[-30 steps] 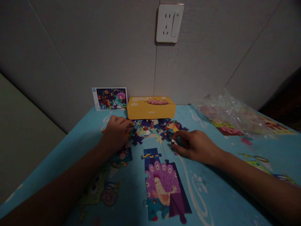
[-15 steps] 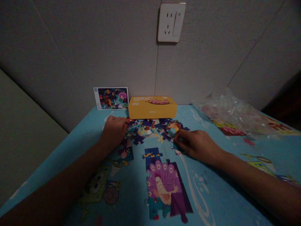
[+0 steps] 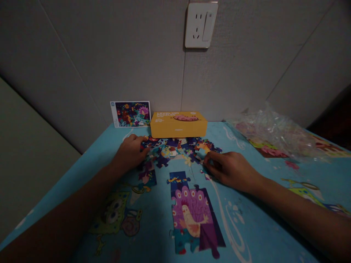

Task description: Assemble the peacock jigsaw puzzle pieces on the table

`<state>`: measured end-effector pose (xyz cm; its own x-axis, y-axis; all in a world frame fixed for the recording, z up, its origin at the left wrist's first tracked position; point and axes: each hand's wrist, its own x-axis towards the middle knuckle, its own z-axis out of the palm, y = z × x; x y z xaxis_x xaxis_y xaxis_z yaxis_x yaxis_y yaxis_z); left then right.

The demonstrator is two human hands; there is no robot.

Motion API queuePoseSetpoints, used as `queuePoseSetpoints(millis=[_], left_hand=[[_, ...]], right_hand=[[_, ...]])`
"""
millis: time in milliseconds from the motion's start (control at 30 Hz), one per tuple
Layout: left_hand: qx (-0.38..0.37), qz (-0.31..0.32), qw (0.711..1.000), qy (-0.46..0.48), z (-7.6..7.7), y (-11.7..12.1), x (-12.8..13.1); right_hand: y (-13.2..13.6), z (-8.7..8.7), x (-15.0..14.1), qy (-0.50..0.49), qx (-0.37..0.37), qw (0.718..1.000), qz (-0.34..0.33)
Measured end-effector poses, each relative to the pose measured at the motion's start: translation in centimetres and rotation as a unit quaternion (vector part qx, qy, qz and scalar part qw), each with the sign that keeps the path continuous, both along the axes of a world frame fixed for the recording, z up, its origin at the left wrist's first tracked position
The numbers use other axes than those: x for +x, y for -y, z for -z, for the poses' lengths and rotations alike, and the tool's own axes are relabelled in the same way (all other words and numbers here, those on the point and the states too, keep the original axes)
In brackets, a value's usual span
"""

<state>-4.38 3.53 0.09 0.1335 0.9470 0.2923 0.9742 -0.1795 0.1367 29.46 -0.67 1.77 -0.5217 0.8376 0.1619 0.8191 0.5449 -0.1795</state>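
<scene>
Looking from left hand (image 3: pixel 131 150): the heap of loose puzzle pieces (image 3: pixel 175 148) is at 3 o'clock, with its near edge right at the fingers; the joined section (image 3: pixel 193 221) is farther away, at about 4 o'clock.
Looking from right hand (image 3: pixel 229 168): the same heap is between 9 and 10 o'clock, the joined section is near 7 o'clock, and a single piece (image 3: pixel 206 174) is just beside the fingertips, at their 6 o'clock.
Left fingers: half bent, the thumb and the forefinger standing apart; they reach on the left border of the heap.
Right fingers: curled, the thumb and the forefinger close together at the right border of the heap; whether they pinch a piece, I cannot tell.
Heap direction: it spreads lengthwise from 9 to 3 o'clock, and its pieces point in mixed ways.
Joined section direction: the long axis goes nearly from 11 to 5 o'clock; the purple creature on it is upright, its fan of eyes toward 12 o'clock.
Picture card (image 3: pixel 133 114): upright, at 12 o'clock from the left hand.
Yellow box (image 3: pixel 178 128): behind the heap, at 12 o'clock, its length from 9 to 3.
Clear plastic (image 3: pixel 276 128): crumpled, at 2 o'clock from the right hand.
</scene>
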Motion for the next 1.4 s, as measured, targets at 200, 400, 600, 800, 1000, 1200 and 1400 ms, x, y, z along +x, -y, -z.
queuePoseSetpoints(millis=[200,400,600,800,1000,1200,1400], left_hand=[[0.023,0.007,0.999,0.035,-0.1,-0.5,-0.6],[0.094,0.027,0.993,0.069,-1.2,0.2,0.3],[0.231,0.157,0.951,0.132,-2.0,1.0,1.1],[0.256,0.170,0.942,0.137,-1.9,0.9,1.2],[0.188,0.044,0.973,0.123,-1.6,0.2,0.2],[0.013,0.007,0.997,0.076,0.7,-0.7,0.2],[-0.016,0.015,0.997,0.078,0.3,-0.7,0.6]], right_hand=[[-0.1,0.1,0.1,-0.001,0.003,1.000,-0.009],[0.0,0.2,0.2,-0.003,0.009,1.000,-0.018],[0.0,0.1,0.2,-0.005,0.001,1.000,-0.017],[-0.1,0.3,0.2,-0.009,0.005,1.000,-0.024],[0.0,0.1,0.2,-0.007,0.006,1.000,-0.021],[0.1,0.1,0.3,-0.011,-0.011,1.000,-0.016],[0.1,0.2,0.3,-0.024,-0.030,0.999,-0.014]])
